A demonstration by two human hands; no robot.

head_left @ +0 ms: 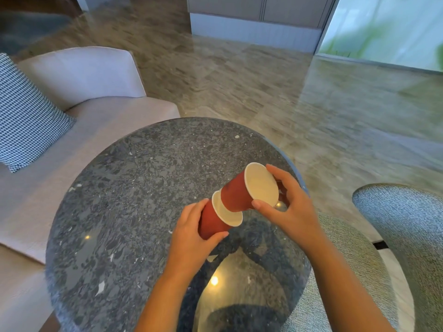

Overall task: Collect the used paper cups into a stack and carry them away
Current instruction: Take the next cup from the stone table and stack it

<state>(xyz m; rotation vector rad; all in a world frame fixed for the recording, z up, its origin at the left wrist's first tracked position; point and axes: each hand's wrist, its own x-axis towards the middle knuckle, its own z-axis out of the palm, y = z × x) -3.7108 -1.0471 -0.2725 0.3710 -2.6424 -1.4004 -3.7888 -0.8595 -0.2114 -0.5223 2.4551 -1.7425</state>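
Note:
Two red paper cups with white insides are held above the round dark stone table (pixel 124 212). My left hand (pixel 191 236) grips the lower cup (pixel 211 222) around its body, tilted, mouth facing up and right. My right hand (pixel 287 207) holds the upper cup (pixel 236 191) by its rim, thumb below and fingers behind. The upper cup's base sits partway inside the lower cup's mouth. Both cups look empty from what shows.
A beige sofa (pixel 96 77) with a houndstooth cushion (pixel 26 116) stands left of the table. Speckled grey-green chairs (pixel 402 224) are at the right. Glossy stone floor (pixel 263 92) stretches beyond, with a cabinet (pixel 254 27) at the back.

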